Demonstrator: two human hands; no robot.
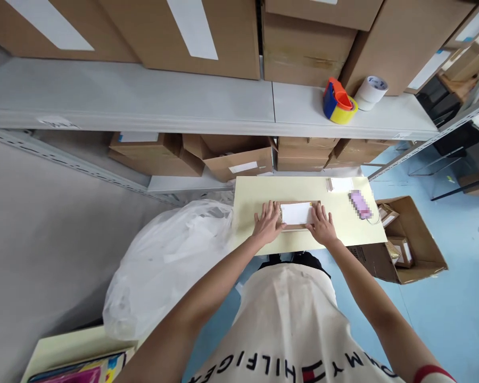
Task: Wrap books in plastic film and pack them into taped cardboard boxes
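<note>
A small brown cardboard parcel [299, 205] with a white label [296, 213] lies flat on a pale yellow table [263, 189]. My left hand [267, 222] rests flat on the parcel's left end, fingers stretched out. My right hand [322, 224] lies flat on its right end, fingers spread over the label's edge. Both hands press down on the parcel from either side.
White slips [340, 184] and a blurred pink object [360, 204] lie at the table's right. An open carton [413, 244] stands on the blue floor to the right, a white plastic bag [167, 260] to the left. Shelves [143, 101] hold cartons, a tape dispenser [338, 101] and a tape roll [371, 91].
</note>
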